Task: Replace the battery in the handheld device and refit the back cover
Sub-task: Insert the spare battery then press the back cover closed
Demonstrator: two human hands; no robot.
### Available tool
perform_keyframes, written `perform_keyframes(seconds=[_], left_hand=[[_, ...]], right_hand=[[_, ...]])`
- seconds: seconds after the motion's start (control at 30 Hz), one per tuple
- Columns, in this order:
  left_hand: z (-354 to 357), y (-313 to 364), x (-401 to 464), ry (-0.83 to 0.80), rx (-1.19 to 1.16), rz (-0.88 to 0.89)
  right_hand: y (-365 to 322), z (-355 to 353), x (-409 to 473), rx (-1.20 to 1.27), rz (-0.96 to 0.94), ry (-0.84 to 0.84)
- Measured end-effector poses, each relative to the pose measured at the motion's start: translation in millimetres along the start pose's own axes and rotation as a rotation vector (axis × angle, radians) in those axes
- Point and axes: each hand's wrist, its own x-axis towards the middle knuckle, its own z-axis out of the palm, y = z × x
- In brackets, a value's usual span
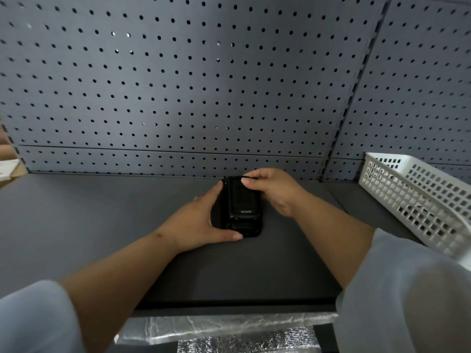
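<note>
A black handheld device (242,207) lies back-up on the dark shelf (102,212), with the word "urovo" readable on its back. My left hand (201,220) cups its left side, thumb along the near end. At the far end my right hand (274,189) pinches the top edge with thumb and fingers. I cannot tell whether the back panel under the thumb is seated or lifted. No loose battery is in sight.
A grey pegboard wall (204,85) rises right behind the shelf. A white slotted plastic basket (420,197) stands at the right. Cardboard and paper (7,164) show at the far left edge. Silvery wrapped packages (229,329) lie below the shelf's front lip.
</note>
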Motion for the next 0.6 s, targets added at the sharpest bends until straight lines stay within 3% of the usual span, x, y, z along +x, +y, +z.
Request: perform_keyframes(seconds=[0.6], left_hand=[[2.1, -2.2, 1.0, -0.011, 0.039, 0.043]], right_hand=[[6.5, 6.2, -4.2, -0.277, -0.004, 0.053]])
